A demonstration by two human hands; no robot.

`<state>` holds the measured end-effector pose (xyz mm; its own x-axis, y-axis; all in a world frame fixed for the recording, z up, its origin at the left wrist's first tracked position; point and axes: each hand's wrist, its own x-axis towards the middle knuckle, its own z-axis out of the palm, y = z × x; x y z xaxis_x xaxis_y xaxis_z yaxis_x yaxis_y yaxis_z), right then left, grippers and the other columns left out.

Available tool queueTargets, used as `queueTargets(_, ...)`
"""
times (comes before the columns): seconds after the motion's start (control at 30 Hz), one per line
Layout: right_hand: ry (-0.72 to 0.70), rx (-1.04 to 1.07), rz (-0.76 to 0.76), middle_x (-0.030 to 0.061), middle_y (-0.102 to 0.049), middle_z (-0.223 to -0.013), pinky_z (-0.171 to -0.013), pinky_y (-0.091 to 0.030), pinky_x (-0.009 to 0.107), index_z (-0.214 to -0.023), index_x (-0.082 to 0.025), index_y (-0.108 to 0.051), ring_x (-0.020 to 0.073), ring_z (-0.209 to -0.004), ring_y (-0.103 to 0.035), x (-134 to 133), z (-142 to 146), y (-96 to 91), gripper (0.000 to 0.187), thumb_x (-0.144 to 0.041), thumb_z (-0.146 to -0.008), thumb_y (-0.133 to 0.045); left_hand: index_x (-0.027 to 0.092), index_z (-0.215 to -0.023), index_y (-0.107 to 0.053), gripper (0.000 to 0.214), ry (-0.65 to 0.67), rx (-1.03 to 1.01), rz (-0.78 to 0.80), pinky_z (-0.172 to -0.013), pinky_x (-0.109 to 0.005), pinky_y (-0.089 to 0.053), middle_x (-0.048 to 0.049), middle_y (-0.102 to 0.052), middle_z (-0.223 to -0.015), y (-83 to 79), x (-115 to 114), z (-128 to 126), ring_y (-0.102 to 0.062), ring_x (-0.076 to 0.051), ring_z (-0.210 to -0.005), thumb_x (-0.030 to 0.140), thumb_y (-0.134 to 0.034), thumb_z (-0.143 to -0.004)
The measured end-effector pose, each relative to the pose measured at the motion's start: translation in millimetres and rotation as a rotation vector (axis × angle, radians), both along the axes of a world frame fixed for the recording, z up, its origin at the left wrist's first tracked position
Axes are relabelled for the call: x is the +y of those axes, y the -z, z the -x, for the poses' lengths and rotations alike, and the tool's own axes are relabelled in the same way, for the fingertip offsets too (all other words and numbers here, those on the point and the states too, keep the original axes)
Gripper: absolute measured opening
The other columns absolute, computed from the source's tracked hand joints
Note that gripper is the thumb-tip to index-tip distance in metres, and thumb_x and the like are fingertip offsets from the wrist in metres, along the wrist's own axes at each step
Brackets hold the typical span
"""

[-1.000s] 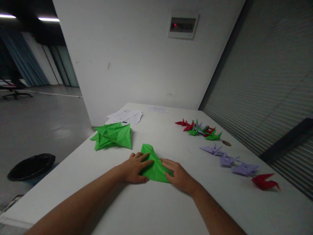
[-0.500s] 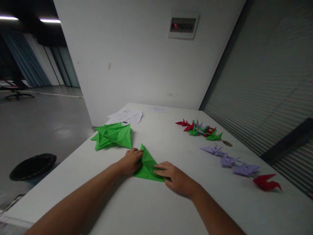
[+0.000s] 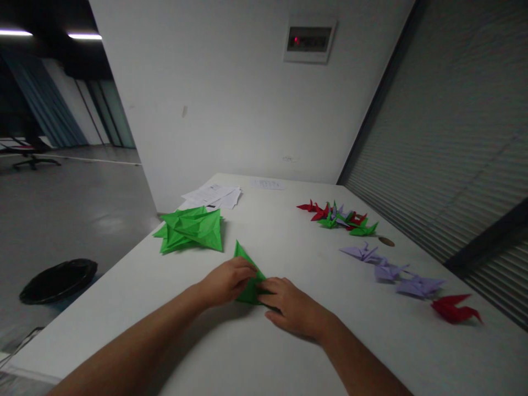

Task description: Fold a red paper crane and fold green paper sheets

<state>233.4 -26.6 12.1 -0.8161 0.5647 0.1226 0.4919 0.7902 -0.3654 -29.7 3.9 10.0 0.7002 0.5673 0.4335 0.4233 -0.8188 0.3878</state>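
A partly folded sheet of green origami paper [image 3: 249, 292] lies on the white table in front of me, its pointed tip facing away. Over the left part of the sheet, my left hand [image 3: 227, 281] curls its fingers and pinches at the paper. My right hand [image 3: 292, 308] rests on the right part with fingers stretched out and a little apart, pressing it to the table. Both hands hide much of the sheet, so its exact folds cannot be made out.
A pile of folded green paper [image 3: 192, 230] lies at the left, before some printed sheets [image 3: 214, 193]. Red, green and purple paper cranes [image 3: 418, 286] line the right side, near a round hole [image 3: 386, 241]. A black-lined bin [image 3: 58, 281] stands left of the table [image 3: 231, 357].
My left hand has moved right across the green paper, its fingers now more curled. The paper looks narrower, with its right corner no longer showing. My right hand has shifted slightly left.
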Motion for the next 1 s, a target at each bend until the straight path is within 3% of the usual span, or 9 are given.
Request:
queueTargets(0.1,-0.02,-0.022,0.014,0.0098,-0.063,-0.142,-0.116,-0.039,0.048,-0.136,-0.026,-0.066,0.029,-0.134,-0.053,-1.1,2.2,-1.3,0.044,-0.028,-0.092,-0.07,0.019,-0.127,-0.066,0.031,0.025,0.223,-0.045,-0.106,-0.041,-0.051,-0.0138,-0.066,-0.136,1.5,-9.8,-10.8,-0.063,-0.029,-0.123,0.02,-0.058,-0.097)
queueTargets(0.2,-0.023,-0.033,0.024,0.0114,-0.057,-0.151,-0.12,-0.036,0.046,-0.145,-0.025,-0.059,0.029,-0.141,-0.049,-2.2,2.0,-1.0,0.055,-0.031,-0.092,-0.071,0.019,-0.14,-0.059,0.048,-0.033,0.322,-0.087,-0.114,-0.049,-0.046,-0.0171,-0.059,-0.147,14.3,-5.6,-7.9,-0.056,-0.035,-0.135,0.034,-0.066,-0.095)
queueTargets(0.43,-0.015,-0.111,0.13,0.0177,-0.04,-0.164,-0.127,-0.028,0.05,-0.153,-0.017,-0.052,0.0317,-0.153,-0.035,-4.5,0.7,-4.9,0.064,-0.032,-0.094,-0.068,0.02,-0.15,-0.052,0.057,-0.177,0.403,-0.061,-0.119,-0.056,-0.038,-0.0199,-0.044,-0.161,33.3,16.1,11.0,-0.043,-0.039,-0.148,0.049,-0.056,-0.1)
queueTargets(0.67,0.006,-0.148,0.187,0.0186,-0.038,-0.164,-0.128,-0.027,0.047,-0.152,-0.013,-0.053,0.0308,-0.154,-0.034,-6.5,1.2,-16.8,0.065,-0.03,-0.092,-0.07,0.024,-0.152,-0.05,0.058,-0.265,0.405,-0.055,-0.121,-0.06,-0.034,-0.0165,-0.04,-0.164,37.5,22.5,16.1,-0.034,-0.039,-0.153,0.049,-0.057,-0.1)
queueTargets(0.87,0.016,-0.1,0.192,0.0161,-0.042,-0.163,-0.127,-0.03,0.045,-0.15,-0.016,-0.056,0.0288,-0.152,-0.038,-3.8,-4.8,-11.9,0.063,-0.027,-0.09,-0.071,0.024,-0.145,-0.059,0.051,-0.34,0.357,-0.075,-0.12,-0.061,-0.037,-0.0149,-0.048,-0.159,40.7,29.9,23.0,-0.04,-0.04,-0.149,0.046,-0.059,-0.099)
queueTargets(1.0,0.003,-0.059,0.198,0.0142,-0.046,-0.161,-0.125,-0.032,0.043,-0.147,-0.019,-0.06,0.028,-0.151,-0.042,-0.4,-12.5,-6.0,0.06,-0.026,-0.088,-0.072,0.018,-0.144,-0.059,0.047,-0.373,0.263,-0.066,-0.118,-0.055,-0.043,-0.0159,-0.055,-0.152,42.9,38.6,28.6,-0.049,-0.034,-0.142,0.019,-0.053,-0.097)
